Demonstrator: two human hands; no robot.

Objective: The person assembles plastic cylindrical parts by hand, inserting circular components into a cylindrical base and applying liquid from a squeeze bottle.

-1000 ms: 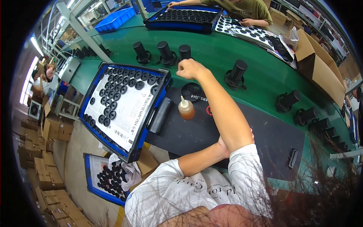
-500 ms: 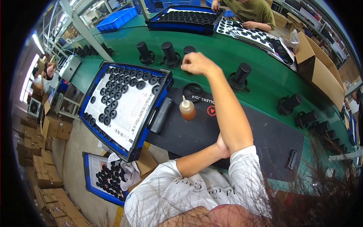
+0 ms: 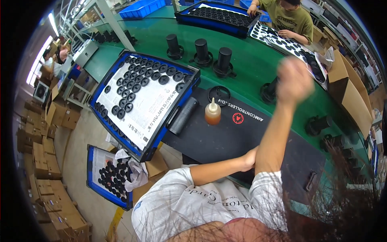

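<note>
Hands first: the right hand (image 3: 293,80) is raised off the counter (image 3: 246,60), blurred in the air above a black cylindrical part (image 3: 269,89), and its fingers look loosely curled, though the blur hides whether they grip anything. The left hand (image 3: 250,158) rests against the right forearm near the elbow, fingers folded on the skin and holding no part. A blue tray (image 3: 143,103) lined with printed paper sits at the left of the black mat (image 3: 242,141); small black round caps (image 3: 139,78) fill only its far corner and left edge, so most of the sheet is bare, and the batch looks, by my reading, only partly worked. A small bottle of amber liquid (image 3: 212,113) stands upright on the mat, just beside a black ring (image 3: 219,94). More black cylinders (image 3: 224,61) wait in a row on the green surface.
</note>
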